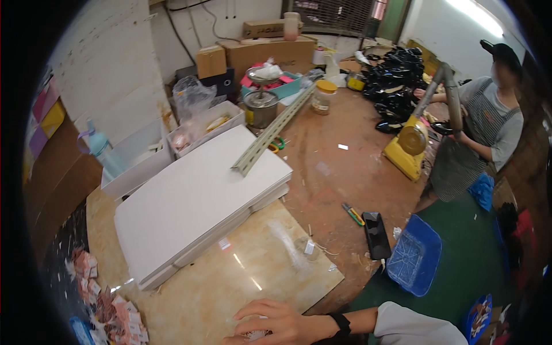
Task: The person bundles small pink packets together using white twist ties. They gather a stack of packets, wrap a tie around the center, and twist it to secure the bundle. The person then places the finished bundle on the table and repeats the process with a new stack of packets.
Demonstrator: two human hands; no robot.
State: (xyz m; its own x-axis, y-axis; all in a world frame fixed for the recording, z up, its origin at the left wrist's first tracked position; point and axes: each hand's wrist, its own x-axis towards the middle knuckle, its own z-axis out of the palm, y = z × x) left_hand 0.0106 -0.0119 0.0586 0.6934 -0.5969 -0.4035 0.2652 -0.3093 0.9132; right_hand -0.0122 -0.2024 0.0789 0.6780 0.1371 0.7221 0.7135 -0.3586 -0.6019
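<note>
My hand (276, 323) rests on a glossy, marble-patterned slab (241, 276); matt white boards (195, 201) lie stacked on it, under a dull metal rail (270, 135), on rough wood.

A stack of boards (195, 201) lies on the worktop (345, 172), a metal rail (270, 133) across its far corner. Right of the stack lie a utility knife (353, 214) and phone (376, 234).

Hand (276, 323) cut off by bottom edge; small items beneath fingers unclear; other hand out of view.
</note>
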